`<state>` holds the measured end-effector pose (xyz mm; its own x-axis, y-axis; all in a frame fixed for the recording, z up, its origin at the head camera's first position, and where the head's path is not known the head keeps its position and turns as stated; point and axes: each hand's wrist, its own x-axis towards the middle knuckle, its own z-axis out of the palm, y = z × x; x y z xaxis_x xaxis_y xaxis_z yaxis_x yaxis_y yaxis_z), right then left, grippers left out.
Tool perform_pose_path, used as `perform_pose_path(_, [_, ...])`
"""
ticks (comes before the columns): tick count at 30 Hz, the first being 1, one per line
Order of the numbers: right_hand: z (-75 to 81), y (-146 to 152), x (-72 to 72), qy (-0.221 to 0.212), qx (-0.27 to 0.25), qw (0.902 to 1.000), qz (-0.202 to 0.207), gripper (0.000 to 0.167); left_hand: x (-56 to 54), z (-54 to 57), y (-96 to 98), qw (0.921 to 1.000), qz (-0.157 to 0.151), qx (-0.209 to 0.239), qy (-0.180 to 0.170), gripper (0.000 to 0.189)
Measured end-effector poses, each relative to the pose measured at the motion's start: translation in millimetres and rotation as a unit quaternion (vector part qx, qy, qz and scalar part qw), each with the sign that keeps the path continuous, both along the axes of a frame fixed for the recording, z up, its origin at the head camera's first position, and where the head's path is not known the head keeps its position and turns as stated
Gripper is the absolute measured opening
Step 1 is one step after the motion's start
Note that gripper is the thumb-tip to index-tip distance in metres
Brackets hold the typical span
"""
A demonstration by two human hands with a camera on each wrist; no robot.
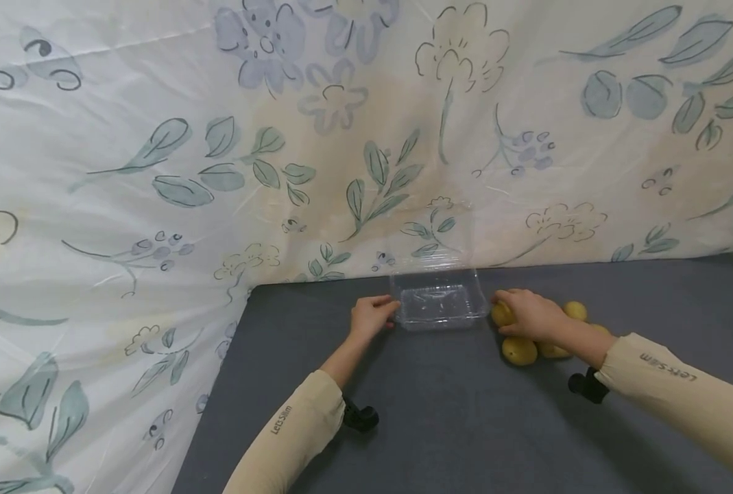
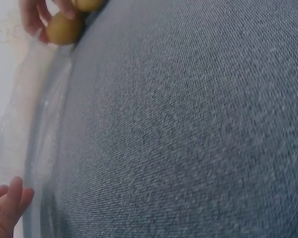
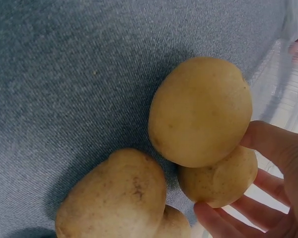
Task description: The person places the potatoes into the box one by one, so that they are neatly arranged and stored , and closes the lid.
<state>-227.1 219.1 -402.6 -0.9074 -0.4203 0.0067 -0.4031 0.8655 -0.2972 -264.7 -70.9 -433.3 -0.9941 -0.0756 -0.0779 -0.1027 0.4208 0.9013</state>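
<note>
A clear plastic container stands near the far edge of the dark grey table, its lid raised against the cloth behind. At its left side, my left hand pinches the rim between thumb and fingers. To the right of the container, my right hand grips a yellow-brown potato, with the thumb on one side and fingers curled round the other. Another potato lies right by the held one and partly covers it in the right wrist view. A lumpy potato lies close by.
Several potatoes are grouped under and beyond my right hand, one potato at the back. A white cloth with flowers and leaves hangs behind and to the left of the table.
</note>
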Motion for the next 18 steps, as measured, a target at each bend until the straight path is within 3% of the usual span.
perform_pose_path(8, [4.6, 2, -6.1, -0.030, 0.001, 0.9995, 0.005, 0.047, 0.2, -3.8, 4.5, 0.9953, 0.010, 0.091, -0.029, 0.029])
perform_pose_path(13, [3.4, 3, -8.9, -0.042, 0.000, 0.9991, 0.005, 0.046, 0.8, -5.2, 5.5, 0.9917, 0.013, 0.124, -0.032, 0.029])
perform_pose_path(18, [4.2, 5, -13.5, -0.029, -0.010, 0.9988, 0.039, 0.042, 1.8, -7.0, 5.3, 0.9893, 0.031, 0.139, -0.032, 0.026])
